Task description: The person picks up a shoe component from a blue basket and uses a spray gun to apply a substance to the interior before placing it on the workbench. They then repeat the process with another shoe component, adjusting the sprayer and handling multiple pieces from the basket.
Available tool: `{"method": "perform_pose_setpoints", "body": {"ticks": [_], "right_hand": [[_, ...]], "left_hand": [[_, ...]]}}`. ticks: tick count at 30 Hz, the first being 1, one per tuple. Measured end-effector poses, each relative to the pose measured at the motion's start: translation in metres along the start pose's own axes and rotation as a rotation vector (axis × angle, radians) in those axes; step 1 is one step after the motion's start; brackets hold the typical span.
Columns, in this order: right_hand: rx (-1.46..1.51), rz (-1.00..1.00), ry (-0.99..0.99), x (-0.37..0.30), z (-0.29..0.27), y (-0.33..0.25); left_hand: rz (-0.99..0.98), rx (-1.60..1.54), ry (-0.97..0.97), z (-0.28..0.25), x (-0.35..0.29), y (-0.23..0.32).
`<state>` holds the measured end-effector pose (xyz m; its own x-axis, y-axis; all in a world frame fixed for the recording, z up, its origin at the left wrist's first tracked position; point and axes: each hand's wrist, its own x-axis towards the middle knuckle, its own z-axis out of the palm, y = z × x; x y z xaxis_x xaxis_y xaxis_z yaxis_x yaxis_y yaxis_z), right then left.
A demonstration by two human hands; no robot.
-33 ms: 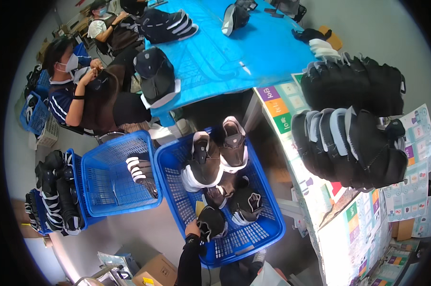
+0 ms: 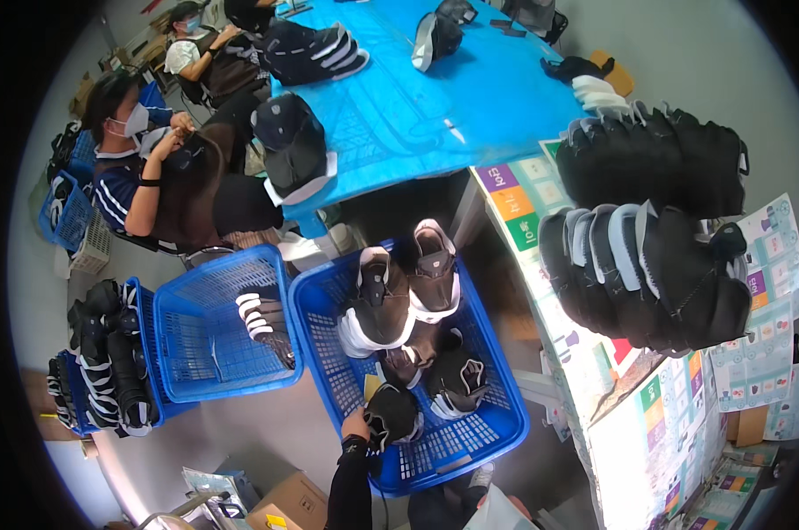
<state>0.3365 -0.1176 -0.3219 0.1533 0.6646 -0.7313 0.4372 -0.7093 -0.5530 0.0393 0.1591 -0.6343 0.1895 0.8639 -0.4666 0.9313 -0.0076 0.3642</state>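
Note:
My left hand [image 2: 355, 425] reaches over the near left rim of the blue plastic basket [image 2: 498, 355]. Its fingers are closed on the side of a black shoe upper [image 2: 393, 413]; the fingertips are partly hidden. Beside that upper sits another bundle of dark shoe uppers [image 2: 458, 385] with pale edges. Farther back in the basket stand two stacks of nested dark uppers with white edges, one on the left [image 2: 387, 309] and one on the right [image 2: 435, 274]. Of my right hand [image 2: 519, 508] only a small patch shows at the lower edge, beside a pale sheet; its fingers are hidden.
To the left, a second blue basket [image 2: 187, 291] holds a few uppers [image 2: 265, 325]. A blue-covered table [image 2: 399, 115] carries more stacks. Black uppers [image 2: 655, 274] lie on the right-hand table. Two masked people sit at far left. A cardboard box [image 2: 289, 503] stands near me.
The view has shifted very slightly. My left hand stays at the same shoe upper, and the basket's contents look unchanged.

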Motion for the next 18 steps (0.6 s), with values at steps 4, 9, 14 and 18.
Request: {"method": "perform_pose_setpoints", "body": {"ticks": [4, 9, 14, 18], "right_hand": [[-0.040, 0.017, 0.095, 0.001, -0.005, -0.017], [0.050, -0.393, 0.375, -0.020, -0.066, -0.091], [-0.030, -0.683, 0.390, -0.077, -0.120, -0.156], [-0.150, -0.947, 0.442, -0.119, -0.166, -0.184]], "left_hand": [[0.181, -0.033, 0.057, -0.098, -0.022, 0.039], [0.427, -0.002, 0.179, -0.252, -0.091, 0.134], [0.522, -0.025, 0.127, -0.354, -0.177, 0.226], [0.754, -0.199, -0.020, -0.387, -0.230, 0.290]]}}
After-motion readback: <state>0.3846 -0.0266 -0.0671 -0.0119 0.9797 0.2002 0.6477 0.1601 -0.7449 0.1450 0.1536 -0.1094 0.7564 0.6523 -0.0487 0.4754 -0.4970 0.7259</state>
